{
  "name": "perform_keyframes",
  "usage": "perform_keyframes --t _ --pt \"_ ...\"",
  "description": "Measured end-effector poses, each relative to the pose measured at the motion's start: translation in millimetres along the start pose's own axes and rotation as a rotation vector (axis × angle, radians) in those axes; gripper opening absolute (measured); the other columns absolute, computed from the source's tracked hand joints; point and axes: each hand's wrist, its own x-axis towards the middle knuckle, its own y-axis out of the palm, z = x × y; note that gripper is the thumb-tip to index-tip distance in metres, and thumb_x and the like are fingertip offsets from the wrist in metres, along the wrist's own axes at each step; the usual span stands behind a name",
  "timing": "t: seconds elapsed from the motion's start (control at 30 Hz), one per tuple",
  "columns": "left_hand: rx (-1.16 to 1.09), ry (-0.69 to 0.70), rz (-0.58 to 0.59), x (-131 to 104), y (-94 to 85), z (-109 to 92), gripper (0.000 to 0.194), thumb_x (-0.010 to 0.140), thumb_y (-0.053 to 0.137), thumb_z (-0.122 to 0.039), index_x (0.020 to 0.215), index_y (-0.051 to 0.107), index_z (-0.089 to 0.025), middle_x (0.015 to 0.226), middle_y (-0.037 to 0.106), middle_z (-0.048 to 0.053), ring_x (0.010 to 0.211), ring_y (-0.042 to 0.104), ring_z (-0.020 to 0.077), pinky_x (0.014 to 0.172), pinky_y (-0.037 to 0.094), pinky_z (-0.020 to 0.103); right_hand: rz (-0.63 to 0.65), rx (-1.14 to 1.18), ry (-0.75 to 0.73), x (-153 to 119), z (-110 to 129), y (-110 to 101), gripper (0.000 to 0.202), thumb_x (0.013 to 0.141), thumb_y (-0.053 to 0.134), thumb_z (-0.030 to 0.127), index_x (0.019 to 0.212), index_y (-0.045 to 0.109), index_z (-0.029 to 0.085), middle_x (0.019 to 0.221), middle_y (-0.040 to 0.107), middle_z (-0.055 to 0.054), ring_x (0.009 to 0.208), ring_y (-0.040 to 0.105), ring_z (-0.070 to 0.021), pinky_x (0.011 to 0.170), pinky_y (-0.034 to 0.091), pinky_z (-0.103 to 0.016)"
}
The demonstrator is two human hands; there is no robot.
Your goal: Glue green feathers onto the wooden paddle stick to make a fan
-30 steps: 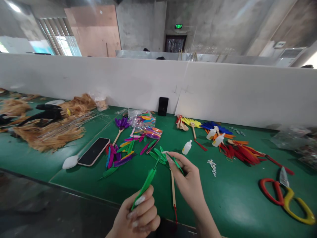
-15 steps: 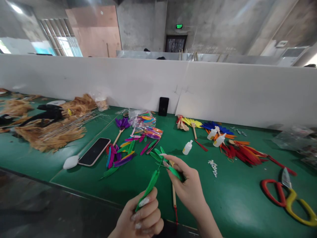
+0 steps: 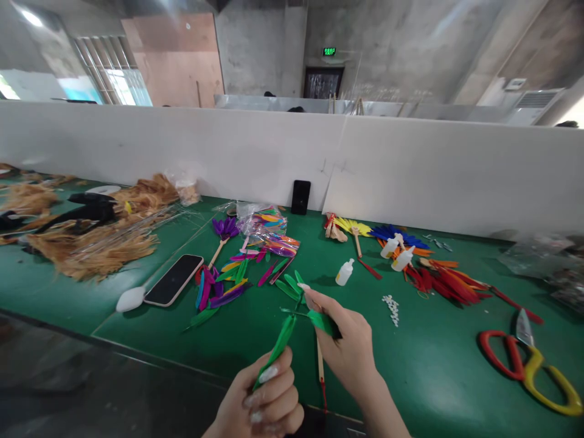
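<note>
My left hand (image 3: 269, 392) is closed around a long green feather (image 3: 279, 345), its thin quill end pointing up and away. Just above it my right hand (image 3: 340, 331) holds a second green feather (image 3: 319, 321) that lies crosswise, its quill reaching left past the first feather's tip. The right thumb is partly hidden. Beyond the fingertips more green feathers (image 3: 288, 288) are spread out; whether the right fingers touch them I cannot tell. Under the right hand runs a wooden handle (image 3: 320, 359) with a red tassel, its upper part covered by the hand.
Loose coloured feathers (image 3: 230, 292) lie left of my hands, near a phone (image 3: 174, 280). To the right are a white squeeze bottle (image 3: 345, 272), small white beads (image 3: 391, 310) and red-and-yellow scissors (image 3: 529, 368). A white partition (image 3: 255, 152) closes off the table's back.
The feather in my right hand has swung so its quill points further left across the left-hand feather. Both hands have otherwise barely shifted.
</note>
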Motion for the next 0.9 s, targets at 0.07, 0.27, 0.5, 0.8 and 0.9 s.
perform_keyframes --t 0.07,0.27,0.5,0.8,0.9 --pt "0.024 -0.006 0.014 -0.1 1.4 0.2 0.043 0.082 0.062 -0.018 0.057 0.027 -0.018 0.035 0.020 -0.012 0.030 0.008 0.0036 0.040 0.016 0.017 -0.026 -0.045 -0.020 -0.7 -1.1 2.2 0.044 0.078 0.043 0.004 0.115 0.057 0.023 0.083 0.073 -0.003 0.062 0.066 -0.0137 0.056 0.047 -0.020" --pt "0.045 0.002 0.024 -1.7 3.9 -0.6 0.042 0.083 0.060 -0.018 0.058 0.026 -0.018 0.036 0.019 -0.012 0.031 0.007 0.0048 0.040 0.017 0.017 -0.034 -0.087 0.036 -1.5 -1.8 6.5 0.038 0.080 0.044 0.011 0.112 0.060 0.023 0.070 0.070 -0.001 0.051 0.062 -0.0139 0.050 0.044 -0.021" --pt "-0.049 -0.011 0.018 -1.9 1.6 -0.2 0.039 0.082 0.062 -0.017 0.058 0.031 -0.017 0.036 0.024 -0.012 0.031 0.013 0.0026 0.040 0.017 0.017 -0.156 -0.047 0.210 -0.9 -0.4 4.8 0.028 0.083 0.051 0.017 0.106 0.065 0.023 0.067 0.069 -0.002 0.049 0.058 -0.0142 0.050 0.042 -0.023" --pt "-0.014 0.012 -0.028 -0.6 -3.6 1.8 0.033 0.083 0.062 -0.019 0.060 0.039 -0.016 0.035 0.022 -0.013 0.031 0.012 0.0025 0.041 0.017 0.017 -0.015 0.281 0.388 -6.6 -1.1 0.8 0.022 0.082 0.055 0.021 0.100 0.068 0.024 0.060 0.062 0.000 0.052 0.055 -0.0142 0.050 0.042 -0.023" --pt "0.072 0.066 -0.097 2.0 -5.1 6.5 0.031 0.084 0.061 -0.024 0.060 0.043 -0.015 0.035 0.020 -0.012 0.033 0.012 0.0031 0.044 0.019 0.019 -0.015 0.385 0.533 -5.5 1.1 3.6 0.019 0.083 0.056 0.029 0.094 0.070 0.022 0.054 0.054 0.001 0.051 0.049 -0.0139 0.047 0.039 -0.023"
